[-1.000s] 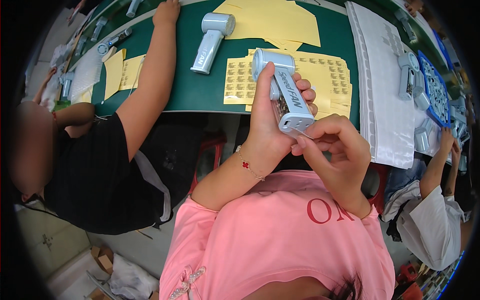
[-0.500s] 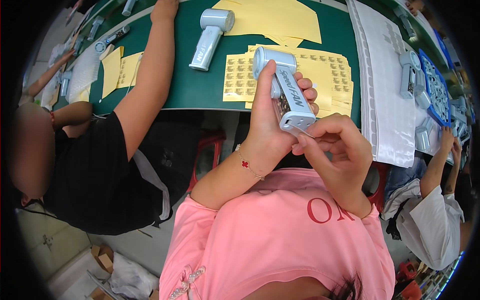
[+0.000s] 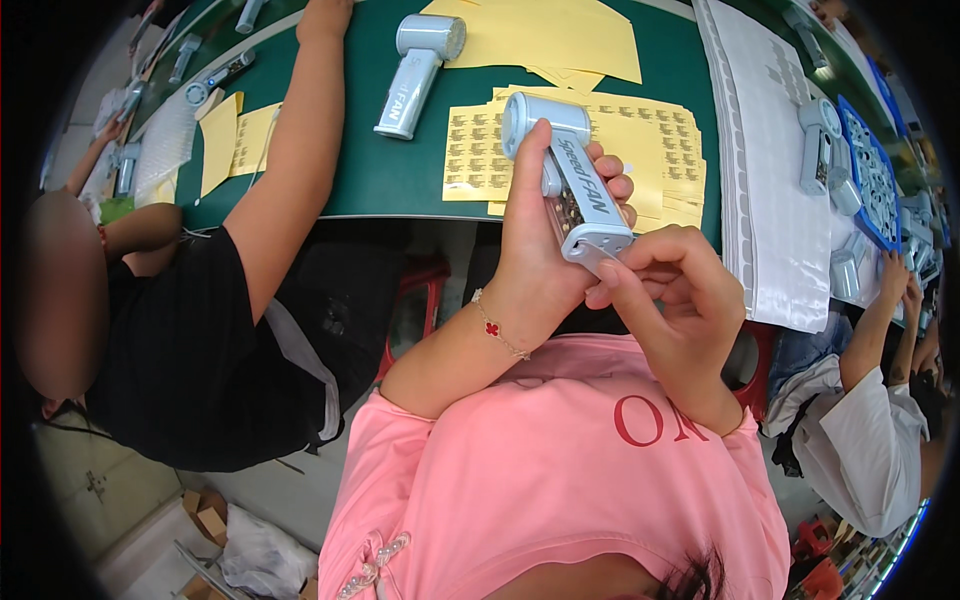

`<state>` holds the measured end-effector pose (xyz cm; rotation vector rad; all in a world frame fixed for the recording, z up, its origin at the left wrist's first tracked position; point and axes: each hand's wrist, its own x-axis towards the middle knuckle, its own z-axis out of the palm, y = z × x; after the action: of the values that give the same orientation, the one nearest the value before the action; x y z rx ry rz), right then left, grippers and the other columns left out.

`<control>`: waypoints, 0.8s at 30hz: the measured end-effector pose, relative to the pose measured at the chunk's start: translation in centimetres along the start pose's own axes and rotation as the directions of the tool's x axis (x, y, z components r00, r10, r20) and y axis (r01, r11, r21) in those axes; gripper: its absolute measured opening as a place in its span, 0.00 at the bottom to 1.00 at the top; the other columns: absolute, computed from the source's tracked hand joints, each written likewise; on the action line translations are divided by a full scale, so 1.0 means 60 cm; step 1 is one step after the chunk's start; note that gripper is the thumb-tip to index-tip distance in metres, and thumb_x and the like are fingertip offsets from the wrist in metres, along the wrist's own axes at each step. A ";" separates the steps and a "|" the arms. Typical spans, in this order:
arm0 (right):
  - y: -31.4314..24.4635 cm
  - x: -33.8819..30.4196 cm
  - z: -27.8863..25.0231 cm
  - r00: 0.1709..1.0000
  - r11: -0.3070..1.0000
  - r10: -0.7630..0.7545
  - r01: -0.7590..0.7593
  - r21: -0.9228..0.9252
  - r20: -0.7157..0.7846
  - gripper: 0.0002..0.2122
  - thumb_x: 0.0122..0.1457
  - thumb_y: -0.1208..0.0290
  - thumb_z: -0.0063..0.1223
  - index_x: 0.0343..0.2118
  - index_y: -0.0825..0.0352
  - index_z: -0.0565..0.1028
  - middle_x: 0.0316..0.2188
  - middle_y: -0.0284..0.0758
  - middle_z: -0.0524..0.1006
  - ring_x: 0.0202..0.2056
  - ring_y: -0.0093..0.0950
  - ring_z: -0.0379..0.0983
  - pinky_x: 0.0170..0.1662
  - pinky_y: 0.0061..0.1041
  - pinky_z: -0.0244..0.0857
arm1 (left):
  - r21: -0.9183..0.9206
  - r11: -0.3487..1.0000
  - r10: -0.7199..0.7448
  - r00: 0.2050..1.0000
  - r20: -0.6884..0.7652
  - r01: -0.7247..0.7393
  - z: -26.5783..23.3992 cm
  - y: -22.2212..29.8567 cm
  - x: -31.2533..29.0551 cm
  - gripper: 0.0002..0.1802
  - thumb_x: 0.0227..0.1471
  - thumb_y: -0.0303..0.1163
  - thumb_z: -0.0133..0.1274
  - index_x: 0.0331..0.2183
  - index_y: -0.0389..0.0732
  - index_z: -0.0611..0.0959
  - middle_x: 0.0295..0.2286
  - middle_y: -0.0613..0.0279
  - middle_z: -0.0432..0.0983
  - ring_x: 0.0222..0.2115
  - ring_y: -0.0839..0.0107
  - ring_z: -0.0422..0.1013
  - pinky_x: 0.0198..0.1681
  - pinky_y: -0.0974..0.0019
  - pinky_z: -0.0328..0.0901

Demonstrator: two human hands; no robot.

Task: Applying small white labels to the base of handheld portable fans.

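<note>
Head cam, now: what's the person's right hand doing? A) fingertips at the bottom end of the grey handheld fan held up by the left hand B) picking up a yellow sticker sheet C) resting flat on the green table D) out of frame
A: the right hand has its fingertips at the lower end of the grey plastic handheld fan, which the left hand grips upright above the green table.

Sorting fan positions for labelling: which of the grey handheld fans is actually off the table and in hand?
The handheld fan gripped in the left hand, its base touched by the right hand. The other fan lies flat on the green table, untouched.
</note>
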<state>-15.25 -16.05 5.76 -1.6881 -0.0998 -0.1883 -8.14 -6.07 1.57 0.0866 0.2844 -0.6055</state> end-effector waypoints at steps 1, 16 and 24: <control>0.001 0.000 0.001 1.000 1.000 0.001 -0.001 -0.001 -0.002 0.06 0.47 0.85 0.55 0.26 0.73 0.69 0.23 0.34 0.73 0.25 0.19 0.75 0.27 0.13 0.68 | 0.010 1.000 0.006 1.000 0.009 -0.006 -0.001 -0.001 0.000 0.24 0.49 0.54 0.47 0.30 0.40 0.69 0.24 0.63 0.64 0.25 0.71 0.64 0.24 0.70 0.62; 0.014 -0.004 0.005 0.995 0.996 -0.088 0.087 -0.007 -0.056 0.06 0.48 0.85 0.55 0.26 0.74 0.69 0.22 0.34 0.73 0.24 0.19 0.75 0.26 0.12 0.69 | -0.009 1.000 -0.007 1.000 -0.012 0.007 -0.003 -0.005 0.000 0.23 0.49 0.54 0.47 0.30 0.41 0.68 0.25 0.63 0.65 0.25 0.71 0.64 0.25 0.69 0.63; 0.018 -0.004 0.002 0.995 0.996 -0.089 0.089 -0.003 -0.049 0.05 0.49 0.85 0.54 0.27 0.75 0.68 0.23 0.33 0.72 0.24 0.19 0.74 0.26 0.12 0.69 | 0.052 0.999 -0.007 1.000 0.019 0.006 -0.007 -0.007 0.000 0.21 0.51 0.51 0.44 0.31 0.40 0.68 0.26 0.67 0.64 0.28 0.75 0.61 0.29 0.73 0.60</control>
<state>-15.26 -16.05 4.65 -1.6804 -0.1386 -0.2965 -8.51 -6.37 1.20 0.1298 0.2505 -0.6202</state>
